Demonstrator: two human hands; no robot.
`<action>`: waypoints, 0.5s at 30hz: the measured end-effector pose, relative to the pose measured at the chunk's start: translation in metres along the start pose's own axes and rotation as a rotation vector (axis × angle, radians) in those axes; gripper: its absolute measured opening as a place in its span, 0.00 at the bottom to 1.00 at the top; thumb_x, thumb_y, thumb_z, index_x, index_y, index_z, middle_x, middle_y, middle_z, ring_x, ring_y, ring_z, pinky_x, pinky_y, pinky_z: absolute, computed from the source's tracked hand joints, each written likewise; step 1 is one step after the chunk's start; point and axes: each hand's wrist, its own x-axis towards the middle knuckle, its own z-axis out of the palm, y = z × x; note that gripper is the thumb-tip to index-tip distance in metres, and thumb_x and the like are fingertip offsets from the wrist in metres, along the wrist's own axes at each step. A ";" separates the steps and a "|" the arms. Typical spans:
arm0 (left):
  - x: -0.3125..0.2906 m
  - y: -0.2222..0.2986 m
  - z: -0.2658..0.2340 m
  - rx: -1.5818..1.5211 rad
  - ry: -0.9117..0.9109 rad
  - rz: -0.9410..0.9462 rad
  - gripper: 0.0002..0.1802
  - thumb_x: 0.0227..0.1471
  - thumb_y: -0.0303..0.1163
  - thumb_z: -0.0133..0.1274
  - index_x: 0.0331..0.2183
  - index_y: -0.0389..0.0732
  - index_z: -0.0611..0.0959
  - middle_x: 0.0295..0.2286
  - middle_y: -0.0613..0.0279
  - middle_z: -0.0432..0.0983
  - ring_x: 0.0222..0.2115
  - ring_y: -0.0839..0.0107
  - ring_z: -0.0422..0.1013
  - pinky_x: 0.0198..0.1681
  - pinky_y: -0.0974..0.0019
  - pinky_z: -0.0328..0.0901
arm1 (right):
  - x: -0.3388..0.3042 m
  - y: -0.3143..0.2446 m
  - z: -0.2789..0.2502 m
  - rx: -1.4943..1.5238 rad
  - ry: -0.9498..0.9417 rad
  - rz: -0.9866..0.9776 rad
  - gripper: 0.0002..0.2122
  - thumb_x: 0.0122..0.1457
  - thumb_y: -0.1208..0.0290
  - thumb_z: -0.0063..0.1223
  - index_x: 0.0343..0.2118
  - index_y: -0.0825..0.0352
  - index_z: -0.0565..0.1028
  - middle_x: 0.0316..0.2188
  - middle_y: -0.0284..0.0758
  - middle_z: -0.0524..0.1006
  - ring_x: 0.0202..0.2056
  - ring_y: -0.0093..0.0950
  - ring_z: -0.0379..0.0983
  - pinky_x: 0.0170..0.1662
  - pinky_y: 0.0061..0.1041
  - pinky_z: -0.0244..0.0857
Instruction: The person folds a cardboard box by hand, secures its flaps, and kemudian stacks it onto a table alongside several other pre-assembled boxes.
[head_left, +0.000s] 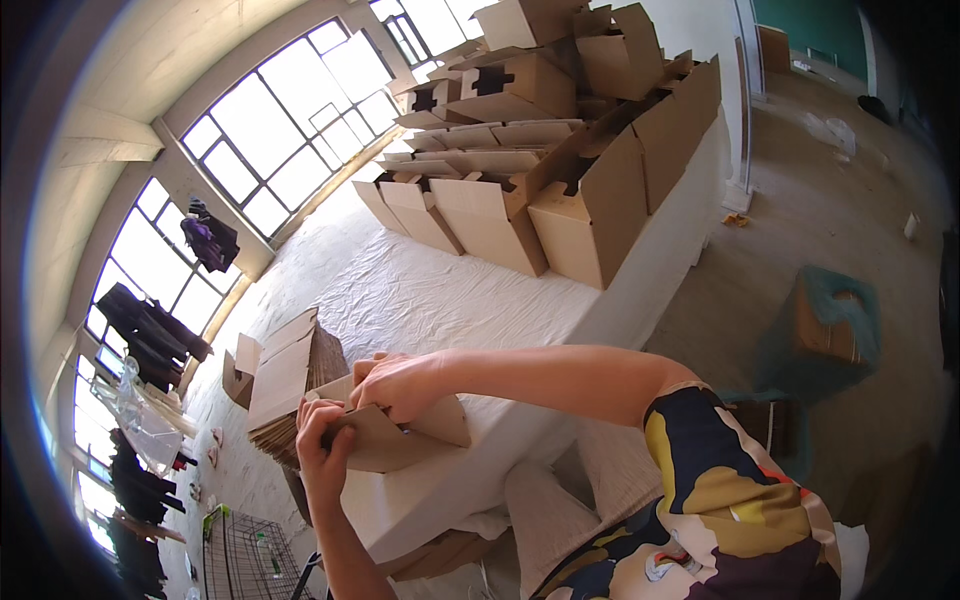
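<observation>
Hidden parts: the right hand [392, 388] covers part of the cardboard box [385, 447]; its fingertips are hard to see, so I cannot tell if they clamp.
Box place: lower centre-left of the frame, beside the stack of flat cardboard [283, 378].
Table edge: the white-covered table [440, 300] has bare room above the hands, up to the open cartons [485, 215] at upper centre.
Left hand: the left hand [323, 445] is closed on the box's left end, thumb nearer.
Right arm: reaches across from the right, wrist bent downward.
</observation>
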 end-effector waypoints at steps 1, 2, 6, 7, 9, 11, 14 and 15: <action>0.000 0.003 0.001 -0.013 0.023 -0.012 0.11 0.41 0.26 0.59 0.31 0.38 0.78 0.31 0.61 0.75 0.39 0.63 0.71 0.67 0.46 0.43 | 0.001 -0.001 0.000 0.007 -0.002 0.005 0.12 0.46 0.73 0.57 0.35 0.57 0.82 0.40 0.26 0.78 0.53 0.30 0.64 0.57 0.40 0.53; 0.000 0.003 0.001 -0.001 0.029 0.007 0.10 0.41 0.26 0.59 0.31 0.38 0.78 0.31 0.61 0.75 0.39 0.62 0.71 0.67 0.46 0.43 | 0.001 -0.002 -0.002 0.014 -0.004 0.011 0.12 0.46 0.73 0.56 0.35 0.58 0.82 0.40 0.26 0.78 0.54 0.30 0.64 0.57 0.40 0.53; -0.004 0.001 -0.002 0.028 0.045 0.049 0.10 0.41 0.25 0.60 0.30 0.38 0.78 0.30 0.60 0.75 0.39 0.62 0.72 0.66 0.46 0.45 | 0.002 -0.002 0.001 0.063 0.010 -0.006 0.11 0.48 0.75 0.54 0.36 0.59 0.81 0.40 0.28 0.78 0.55 0.30 0.64 0.57 0.41 0.54; -0.003 0.001 -0.002 0.026 0.048 0.060 0.10 0.41 0.24 0.60 0.30 0.38 0.78 0.29 0.60 0.75 0.38 0.62 0.72 0.66 0.46 0.45 | 0.002 -0.001 0.002 0.059 0.033 0.002 0.10 0.48 0.75 0.54 0.35 0.59 0.80 0.40 0.28 0.78 0.55 0.31 0.64 0.57 0.41 0.54; 0.000 0.001 0.000 0.033 0.050 0.066 0.10 0.40 0.24 0.60 0.30 0.37 0.77 0.29 0.60 0.75 0.38 0.62 0.72 0.66 0.46 0.45 | 0.001 0.003 0.008 0.052 0.080 0.020 0.09 0.50 0.76 0.53 0.34 0.61 0.79 0.39 0.29 0.78 0.54 0.32 0.65 0.56 0.42 0.56; 0.003 0.000 0.002 0.033 0.046 0.065 0.10 0.40 0.24 0.60 0.29 0.37 0.77 0.29 0.59 0.75 0.38 0.61 0.72 0.66 0.47 0.46 | 0.001 0.011 0.015 0.068 0.171 0.021 0.09 0.52 0.74 0.52 0.35 0.59 0.81 0.36 0.31 0.79 0.52 0.34 0.67 0.55 0.40 0.58; 0.005 0.003 -0.002 0.044 0.025 0.055 0.10 0.40 0.24 0.60 0.28 0.36 0.77 0.29 0.58 0.75 0.38 0.61 0.71 0.63 0.49 0.50 | 0.002 0.011 0.017 0.119 0.278 0.018 0.06 0.54 0.76 0.50 0.33 0.63 0.78 0.35 0.33 0.78 0.49 0.36 0.69 0.53 0.38 0.62; 0.004 0.005 -0.004 0.047 0.018 0.049 0.09 0.40 0.24 0.60 0.28 0.36 0.77 0.29 0.58 0.75 0.37 0.61 0.71 0.61 0.51 0.53 | 0.002 0.008 0.018 0.144 0.301 0.017 0.05 0.54 0.78 0.50 0.32 0.65 0.76 0.36 0.34 0.77 0.49 0.37 0.69 0.52 0.37 0.63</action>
